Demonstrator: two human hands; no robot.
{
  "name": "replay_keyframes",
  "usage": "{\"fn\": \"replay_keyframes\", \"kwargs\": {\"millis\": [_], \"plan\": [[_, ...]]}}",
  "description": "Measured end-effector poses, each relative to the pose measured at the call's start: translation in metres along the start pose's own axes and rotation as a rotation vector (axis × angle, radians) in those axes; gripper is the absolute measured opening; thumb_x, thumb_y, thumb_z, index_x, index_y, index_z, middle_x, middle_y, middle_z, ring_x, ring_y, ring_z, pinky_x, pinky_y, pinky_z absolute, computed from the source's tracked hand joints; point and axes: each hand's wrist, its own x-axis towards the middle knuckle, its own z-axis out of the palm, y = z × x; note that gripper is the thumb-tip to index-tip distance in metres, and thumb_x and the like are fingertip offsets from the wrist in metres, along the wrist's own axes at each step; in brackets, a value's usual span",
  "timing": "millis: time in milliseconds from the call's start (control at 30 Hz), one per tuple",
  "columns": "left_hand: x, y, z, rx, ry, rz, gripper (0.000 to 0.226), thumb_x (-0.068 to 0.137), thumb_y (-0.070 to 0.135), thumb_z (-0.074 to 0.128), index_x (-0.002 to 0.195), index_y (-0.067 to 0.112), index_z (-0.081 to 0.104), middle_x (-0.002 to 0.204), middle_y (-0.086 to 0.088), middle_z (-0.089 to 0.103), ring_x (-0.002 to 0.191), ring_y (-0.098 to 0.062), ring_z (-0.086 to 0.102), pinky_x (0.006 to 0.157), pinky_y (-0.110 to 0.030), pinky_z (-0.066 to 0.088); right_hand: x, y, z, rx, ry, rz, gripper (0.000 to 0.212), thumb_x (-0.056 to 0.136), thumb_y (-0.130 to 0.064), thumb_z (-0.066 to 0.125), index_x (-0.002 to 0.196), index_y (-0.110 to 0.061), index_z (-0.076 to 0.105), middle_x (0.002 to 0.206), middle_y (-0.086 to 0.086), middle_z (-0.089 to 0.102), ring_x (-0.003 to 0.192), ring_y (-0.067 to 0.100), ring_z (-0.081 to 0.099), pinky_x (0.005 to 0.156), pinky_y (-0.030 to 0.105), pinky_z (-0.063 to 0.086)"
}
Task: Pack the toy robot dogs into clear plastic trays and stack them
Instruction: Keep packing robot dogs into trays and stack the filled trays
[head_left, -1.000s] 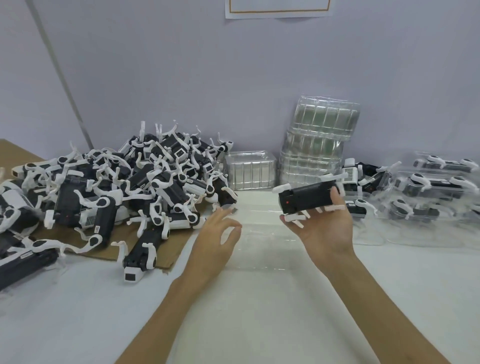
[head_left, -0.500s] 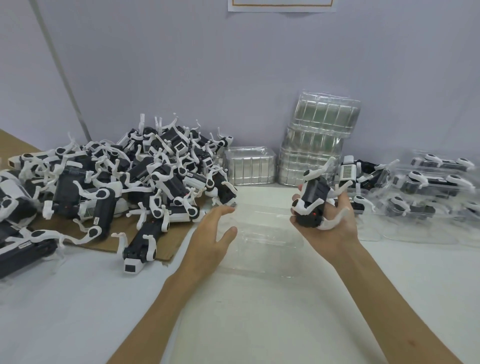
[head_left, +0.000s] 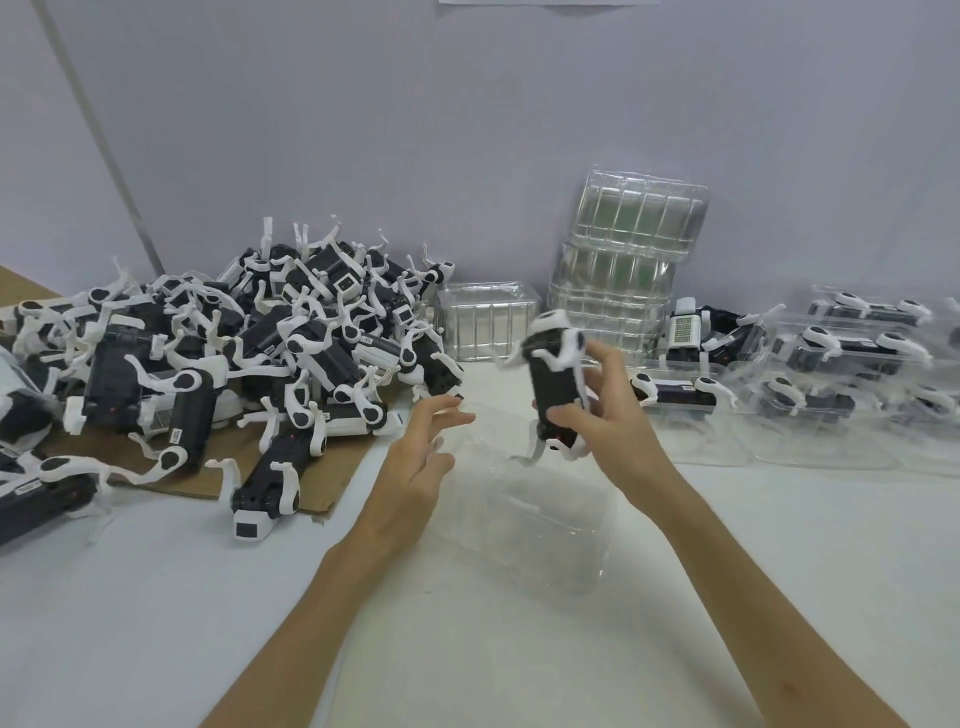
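Done: several filled trays (head_left: 841, 364) sit stacked on the table (head_left: 156, 623) at 2 o'clock from the working spot, dogs visible inside.
In hand: the right hand (head_left: 615, 431) has its fingers clamped round one toy robot dog (head_left: 550, 389), held upright over the far end of the empty clear tray (head_left: 524, 499); it is not yet seated.
Left hand: the left hand (head_left: 415, 462) hovers at the tray's 9 o'clock edge, fingers apart and holding nothing; I cannot tell if it touches the tray.
Left to do: the pile of loose dogs (head_left: 234, 364) on cardboard (head_left: 171, 470) at 10 o'clock is probably most of the job.
Supply: the tall stack of empty trays (head_left: 623, 270) stands at 12 o'clock, with a short stack (head_left: 485, 322) at 11.
In the way: the dog's splayed white legs may catch the tray rim.
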Motion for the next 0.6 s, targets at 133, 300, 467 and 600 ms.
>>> {"fn": "replay_keyframes", "kwargs": {"millis": [133, 300, 467, 600], "plan": [[0.0, -0.004, 0.001, 0.006, 0.025, -0.016, 0.061, 0.077, 0.011, 0.039, 0.131, 0.039, 0.045, 0.126, 0.019, 0.062, 0.129, -0.003, 0.049, 0.108, -0.038, 0.035, -0.002, 0.005, -0.002, -0.267, -0.019, -0.11, 0.046, 0.079, 0.001, 0.071, 0.109, -0.033, 0.063, 0.102, -0.012, 0.072, 0.079, 0.002, 0.067, 0.063, 0.018, 0.051], [0.001, -0.005, 0.002, 0.027, 0.033, -0.028, 0.063, 0.078, 0.016, 0.039, 0.13, 0.051, 0.04, 0.128, 0.025, 0.06, 0.129, 0.003, 0.046, 0.097, -0.034, 0.036, -0.002, 0.006, -0.001, -0.329, -0.046, -0.128, 0.035, 0.083, 0.008, 0.061, 0.089, -0.024, 0.073, 0.095, -0.01, 0.073, 0.086, 0.01, 0.071, 0.065, 0.023, 0.057], [0.001, -0.005, 0.004, 0.096, 0.003, 0.013, 0.06, 0.081, 0.017, 0.037, 0.134, 0.044, 0.045, 0.131, 0.025, 0.057, 0.123, 0.002, 0.051, 0.099, -0.029, 0.036, -0.001, 0.008, -0.005, -0.431, -0.086, -0.14, 0.048, 0.082, 0.012, 0.049, 0.081, -0.03, 0.073, 0.092, -0.011, 0.074, 0.085, 0.012, 0.07, 0.078, 0.031, 0.057], [0.002, -0.004, 0.003, 0.156, -0.005, 0.05, 0.052, 0.083, 0.025, 0.035, 0.122, 0.053, 0.056, 0.129, 0.032, 0.056, 0.117, 0.007, 0.053, 0.094, -0.009, 0.035, 0.002, 0.014, -0.004, -0.453, -0.093, -0.133, 0.042, 0.087, 0.007, 0.051, 0.082, -0.027, 0.076, 0.093, -0.006, 0.075, 0.093, 0.014, 0.066, 0.087, 0.036, 0.052]]}}
